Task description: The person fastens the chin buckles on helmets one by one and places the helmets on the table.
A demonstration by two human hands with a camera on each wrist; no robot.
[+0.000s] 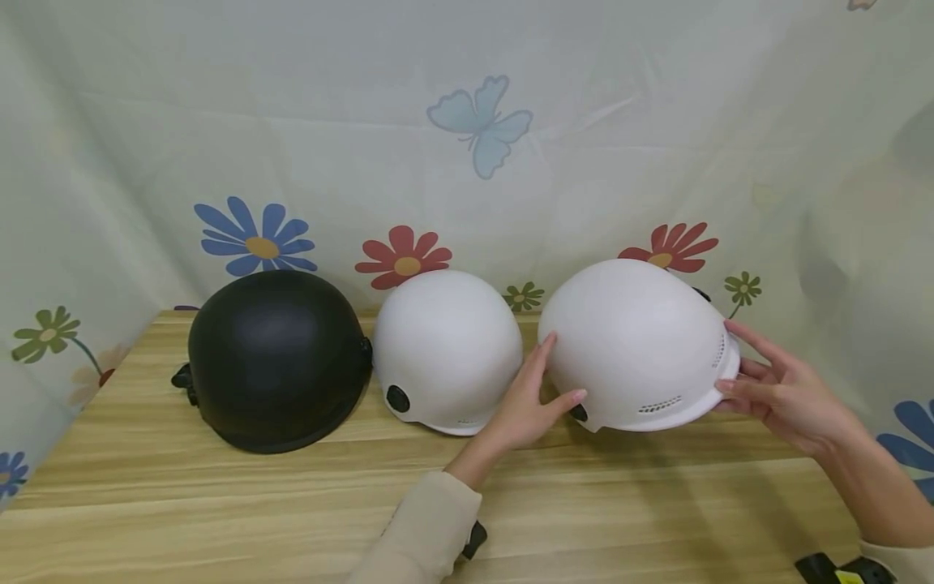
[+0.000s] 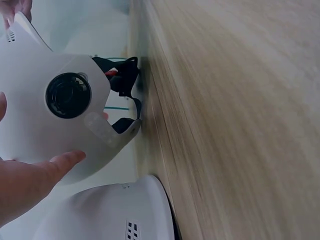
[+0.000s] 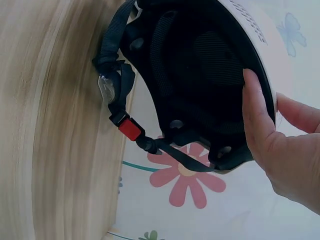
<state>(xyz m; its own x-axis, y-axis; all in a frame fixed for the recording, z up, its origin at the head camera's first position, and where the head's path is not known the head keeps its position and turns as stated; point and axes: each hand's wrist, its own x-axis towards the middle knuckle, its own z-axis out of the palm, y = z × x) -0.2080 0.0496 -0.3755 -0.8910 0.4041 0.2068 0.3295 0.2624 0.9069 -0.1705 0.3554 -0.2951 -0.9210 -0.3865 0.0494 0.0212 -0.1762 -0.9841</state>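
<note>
At the right of the head view, a white helmet (image 1: 635, 349) is tilted, its brim end raised toward the right. My right hand (image 1: 791, 397) pinches that brim between thumb and fingers. Against the helmet's left side rests my left hand (image 1: 529, 405), fingers straight and thumb spread. The right wrist view looks into the black lining (image 3: 200, 75), where a chin strap with a red buckle (image 3: 130, 129) hangs down by the table. A round black disc (image 2: 68, 95) marks the helmet's side in the left wrist view.
A second white helmet (image 1: 445, 349) sits just left of the held one. Beside it stands a black helmet (image 1: 273, 357). All are on a wood-grain table (image 1: 255, 519), in front of a pale curtain (image 1: 350, 162) printed with flowers and a butterfly.
</note>
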